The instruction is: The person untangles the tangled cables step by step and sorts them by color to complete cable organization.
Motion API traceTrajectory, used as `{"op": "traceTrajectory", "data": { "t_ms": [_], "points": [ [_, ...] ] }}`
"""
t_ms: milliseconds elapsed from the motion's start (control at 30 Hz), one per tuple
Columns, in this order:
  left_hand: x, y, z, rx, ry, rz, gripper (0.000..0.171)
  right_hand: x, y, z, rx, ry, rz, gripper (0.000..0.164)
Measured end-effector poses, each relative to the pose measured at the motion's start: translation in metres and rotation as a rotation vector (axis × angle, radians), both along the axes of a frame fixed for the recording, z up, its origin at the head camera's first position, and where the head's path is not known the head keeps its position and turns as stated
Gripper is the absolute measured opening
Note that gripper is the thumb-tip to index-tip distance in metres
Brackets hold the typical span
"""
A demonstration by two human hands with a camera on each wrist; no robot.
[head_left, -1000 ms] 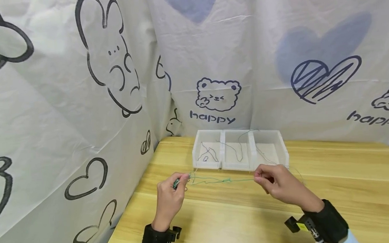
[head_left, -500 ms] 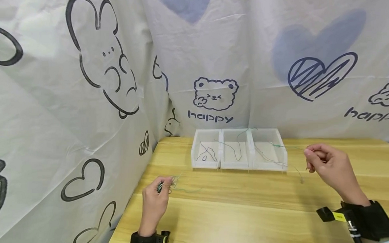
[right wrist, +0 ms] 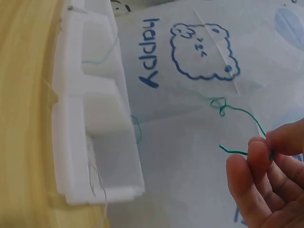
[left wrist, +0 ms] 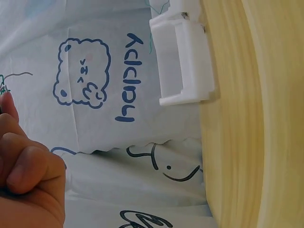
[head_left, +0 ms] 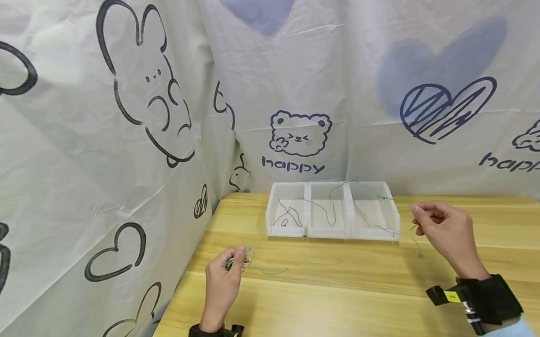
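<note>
My left hand (head_left: 222, 284) grips a small tangled bundle of threads (head_left: 230, 262) between thumb and curled fingers; loose green ends stick out to its right. To the right of the white box, my right hand (head_left: 448, 234) pinches a green thread (right wrist: 242, 110) between thumb and fingers. In the right wrist view this thread has a small knotted loop, and a short end pokes out beside the fingertips. The white three-compartment box (head_left: 349, 213) stands at the back of the table. A dark thread (head_left: 294, 212) lies in its left compartment.
Another thread (head_left: 333, 211) runs through the middle compartment and up over the back rim. From the right compartment a thin greyish thread (head_left: 370, 223) hangs over the box's right end. A printed white curtain (head_left: 302, 63) borders the wooden table (head_left: 328, 295) behind and at left.
The green thread was stretched between both hands; my right hand has drawn it away to the right, beyond the box. The left hand has shifted slightly left and keeps the bundle.
</note>
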State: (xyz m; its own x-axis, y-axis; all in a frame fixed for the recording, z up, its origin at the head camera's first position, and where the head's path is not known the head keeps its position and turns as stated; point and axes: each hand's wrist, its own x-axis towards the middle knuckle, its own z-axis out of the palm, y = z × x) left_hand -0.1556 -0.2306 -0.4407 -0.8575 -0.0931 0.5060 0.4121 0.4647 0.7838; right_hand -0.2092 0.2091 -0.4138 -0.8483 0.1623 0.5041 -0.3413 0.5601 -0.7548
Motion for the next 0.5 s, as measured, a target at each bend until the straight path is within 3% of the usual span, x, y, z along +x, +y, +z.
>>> {"op": "traceTrajectory", "data": {
  "t_ms": [167, 333, 500],
  "points": [
    [0.001, 0.001, -0.003, 0.031, -0.009, 0.000, 0.025, -0.020, -0.031, -0.007, 0.019, 0.046, 0.040, 0.018],
    [0.003, 0.006, -0.006, 0.049, -0.037, -0.012, 0.023, -0.047, -0.065, -0.024, 0.129, 0.086, 0.043, 0.014],
    [0.008, 0.013, -0.009, 0.064, -0.086, -0.022, 0.027, -0.065, -0.095, -0.037, 0.245, -0.008, 0.068, 0.019]
  ]
}}
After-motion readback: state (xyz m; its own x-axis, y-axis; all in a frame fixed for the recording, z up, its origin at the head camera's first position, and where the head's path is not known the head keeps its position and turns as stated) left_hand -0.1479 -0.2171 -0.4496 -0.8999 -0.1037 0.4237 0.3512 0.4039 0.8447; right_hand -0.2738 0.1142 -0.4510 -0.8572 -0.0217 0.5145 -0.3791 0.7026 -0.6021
